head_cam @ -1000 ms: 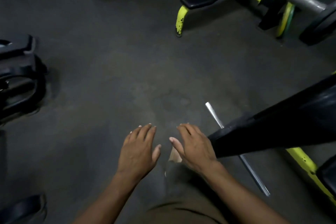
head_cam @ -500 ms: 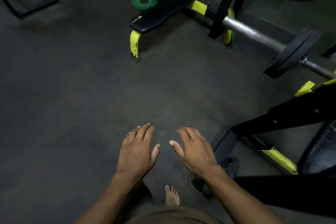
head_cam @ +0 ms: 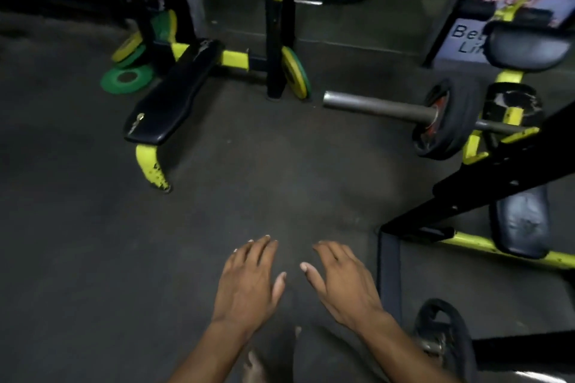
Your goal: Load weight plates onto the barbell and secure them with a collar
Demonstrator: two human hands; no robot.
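One head-worn camera looked forward and down, close over the hands (head_cam: 298, 286), onto the gym floor (head_cam: 93, 258).

View has lifted; the barbell (head_cam: 382, 104) sleeve now faces the person.

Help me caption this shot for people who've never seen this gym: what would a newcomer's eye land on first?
Probably the two bare hands, left hand and right hand, held open and empty over the dark floor at bottom centre. Next, the barbell at right, its bare sleeve pointing left with a black plate already on it. Then the yellow-legged bench and green plates at upper left.
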